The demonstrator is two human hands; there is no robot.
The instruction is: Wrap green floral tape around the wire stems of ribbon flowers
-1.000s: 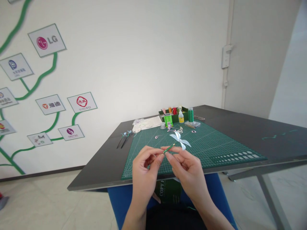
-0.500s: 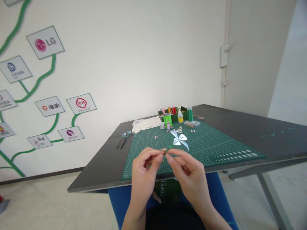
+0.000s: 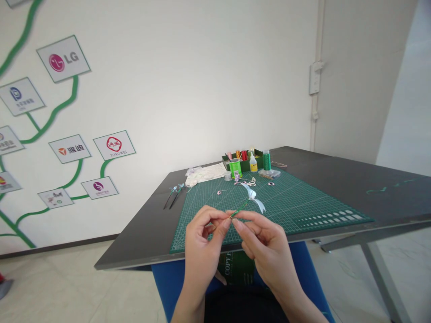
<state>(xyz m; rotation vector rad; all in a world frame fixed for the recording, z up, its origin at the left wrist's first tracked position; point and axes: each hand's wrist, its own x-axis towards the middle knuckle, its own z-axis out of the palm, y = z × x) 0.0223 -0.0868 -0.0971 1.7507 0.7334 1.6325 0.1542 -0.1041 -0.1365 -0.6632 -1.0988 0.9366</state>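
a pale blue flower (image 3: pixel 251 194) is pinched by its green stem (image 3: pixel 239 209) in the left hand (image 3: pixel 204 235) and the right hand (image 3: pixel 265 238); a dark table (image 3: pixel 141 231) is partly covered by a green gridded mat (image 3: pixel 296 197).

Head-height view, forward and downward

Satiny petals (image 3: pixel 251 193), matt plastic mat (image 3: pixel 292 199)

Stem (image 3: pixel 240 209) partly hidden, forearms (image 3: pixel 298 298) cut off
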